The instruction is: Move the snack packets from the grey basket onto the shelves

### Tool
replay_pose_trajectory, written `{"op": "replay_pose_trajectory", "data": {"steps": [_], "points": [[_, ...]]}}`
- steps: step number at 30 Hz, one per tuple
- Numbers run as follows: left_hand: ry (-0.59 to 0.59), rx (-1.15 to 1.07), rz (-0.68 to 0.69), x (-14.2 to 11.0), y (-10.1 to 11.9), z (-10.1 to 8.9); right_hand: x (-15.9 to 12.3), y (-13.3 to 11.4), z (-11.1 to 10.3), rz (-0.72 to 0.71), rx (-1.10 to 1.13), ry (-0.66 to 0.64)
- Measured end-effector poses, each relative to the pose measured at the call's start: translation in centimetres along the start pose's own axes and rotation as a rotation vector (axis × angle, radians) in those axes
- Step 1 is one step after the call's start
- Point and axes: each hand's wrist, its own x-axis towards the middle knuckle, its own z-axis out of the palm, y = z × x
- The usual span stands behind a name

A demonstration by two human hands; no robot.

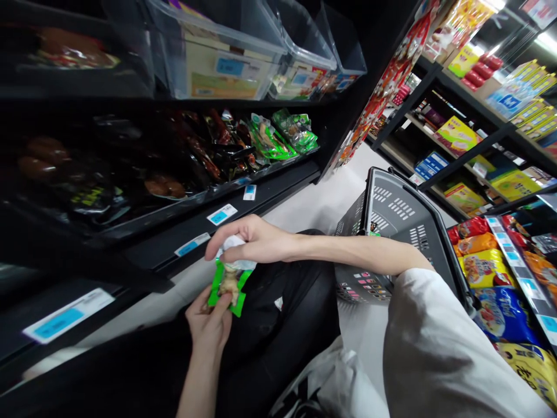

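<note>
Evidently, a pack was being handled: the left hand (209,322) pinched the green packet (228,287) at its lower edge, and the right hand (250,239) closed over its top, low before the shelf (243,191) (snack packs lay in it). A next move called for a steady two-hand hold. The basket (398,212) behind: contents hidden.

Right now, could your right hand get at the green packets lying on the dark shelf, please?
Probably yes. The right hand is closed on the top of a green snack packet that the left hand holds from below, but the green packets lie uncovered at the open shelf front, with nothing between.
</note>
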Motion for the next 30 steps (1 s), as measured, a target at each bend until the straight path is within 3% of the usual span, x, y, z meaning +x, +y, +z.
{"op": "replay_pose_trajectory", "data": {"steps": [8,24,30], "points": [[-0.007,-0.075,-0.038,0.0,-0.1,0.2,-0.3,0.1,0.2,-0.086,-0.045,-0.046],[-0.002,-0.087,-0.069,0.2,-0.6,0.0,-0.2,-0.3,0.3,0.024,-0.074,-0.022],[-0.126,-0.128,-0.026,0.0,0.3,0.7,-0.5,-1.1,0.4,0.058,0.001,0.138]]}}
